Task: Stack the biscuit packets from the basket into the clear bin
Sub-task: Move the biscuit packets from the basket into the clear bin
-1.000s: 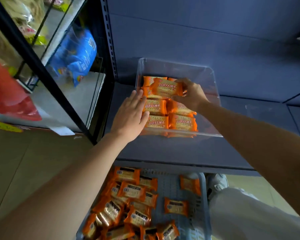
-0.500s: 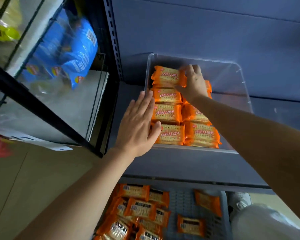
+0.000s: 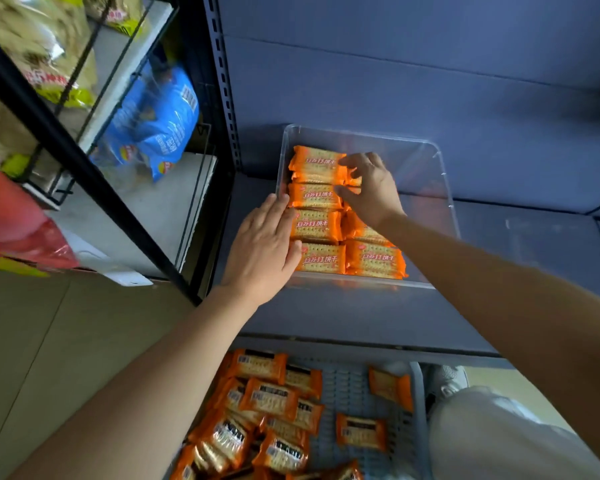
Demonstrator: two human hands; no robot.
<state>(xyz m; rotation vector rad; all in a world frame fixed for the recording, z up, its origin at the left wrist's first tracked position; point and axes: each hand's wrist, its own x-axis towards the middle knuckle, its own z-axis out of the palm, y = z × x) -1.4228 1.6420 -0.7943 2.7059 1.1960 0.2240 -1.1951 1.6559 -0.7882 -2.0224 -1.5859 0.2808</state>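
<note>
Clear bin point(image 3: 442, 202) sat on the grey shelf point(image 3: 343, 313), holding two rows of orange biscuit packets point(image 3: 321, 259) laid flat, label up. Right hand point(image 3: 371, 192) was inside the bin, fingers and thumb curled round the right end of the top packet point(image 3: 316, 161) on the back-left pile. Left hand point(image 3: 262, 249) was flat with fingers straight, pressed against the bin's left wall and holding nothing. Many more packets lay loose in the blue mesh basket point(image 3: 347, 386) below the shelf, mostly barcode side up.

Handling, my read: packets are light. The foil wrap is glossy and likely slippery. They're flat rectangles with crimped ends, and the crackers inside are brittle, so don't squeeze them. Best hold is across the short ends or flat sides, not by the crimp. The bin's plastic is thin and smooth and may slide, so bracing it makes sense.
</note>
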